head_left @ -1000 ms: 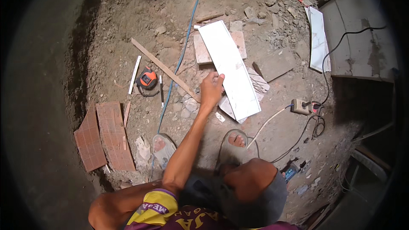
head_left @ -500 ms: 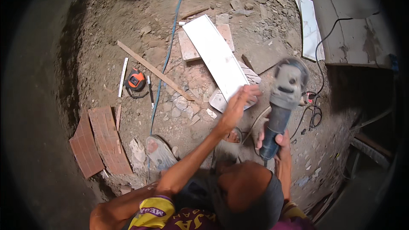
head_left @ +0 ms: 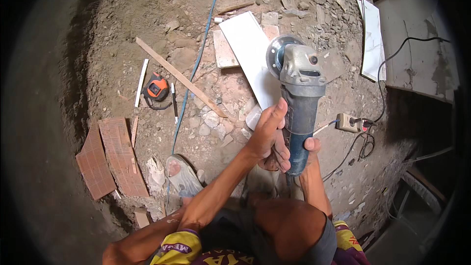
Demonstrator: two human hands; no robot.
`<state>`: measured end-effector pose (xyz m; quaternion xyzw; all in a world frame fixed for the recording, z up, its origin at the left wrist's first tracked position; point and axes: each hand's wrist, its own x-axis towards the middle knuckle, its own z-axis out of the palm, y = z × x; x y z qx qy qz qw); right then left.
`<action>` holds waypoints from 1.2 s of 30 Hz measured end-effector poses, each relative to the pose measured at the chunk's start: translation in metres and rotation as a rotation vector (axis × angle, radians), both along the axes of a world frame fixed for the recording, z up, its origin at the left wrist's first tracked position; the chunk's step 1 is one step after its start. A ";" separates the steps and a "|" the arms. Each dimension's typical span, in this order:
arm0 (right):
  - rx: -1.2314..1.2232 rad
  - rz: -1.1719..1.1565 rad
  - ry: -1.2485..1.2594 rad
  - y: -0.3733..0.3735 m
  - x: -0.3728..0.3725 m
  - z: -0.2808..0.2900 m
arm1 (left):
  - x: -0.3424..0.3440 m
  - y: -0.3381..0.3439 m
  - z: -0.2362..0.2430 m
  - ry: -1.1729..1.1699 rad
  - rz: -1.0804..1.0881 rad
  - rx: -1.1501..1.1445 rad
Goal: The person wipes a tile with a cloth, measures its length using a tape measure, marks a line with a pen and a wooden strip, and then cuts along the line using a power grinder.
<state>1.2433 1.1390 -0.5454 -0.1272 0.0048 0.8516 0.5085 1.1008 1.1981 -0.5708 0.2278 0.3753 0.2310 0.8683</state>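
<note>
An angle grinder (head_left: 300, 93), with a grey metal head and a dark blue body, is held up in front of me. Its round cutting disc (head_left: 278, 54) is at the upper left of the head and overlaps the tile in view. My right hand (head_left: 312, 154) is closed round the rear of the body, thumb on top. Against the body's left side lies my left hand (head_left: 272, 135), closed, thumb up and fingers curled along the casing. Beyond the tool, a long white tile (head_left: 245, 44) rests at a slant on pinkish blocks (head_left: 224, 51); the grinder hides its right side.
A socket strip (head_left: 347, 122) with plugged-in cords lies on the right. To the left are a wooden strip (head_left: 181, 78), an orange-black tape measure (head_left: 157, 88), a marker (head_left: 174, 103) and brown tile pieces (head_left: 120, 154). A blue hose or cord (head_left: 198, 59) crosses the rubble floor.
The grinder has moved left and farther out, over the tile's right side, and its disc now shows. My left hand has left the tile and come to the grinder's body.
</note>
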 end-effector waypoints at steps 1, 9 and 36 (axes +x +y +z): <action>-0.016 0.019 -0.043 0.002 0.001 -0.001 | 0.000 0.000 -0.001 0.050 -0.090 -0.040; -0.065 0.185 -0.520 0.037 -0.007 0.013 | 0.001 0.015 -0.001 -0.382 0.344 -0.152; 0.428 0.277 -1.773 0.207 -0.020 -0.065 | -0.009 0.047 -0.069 0.604 0.430 0.044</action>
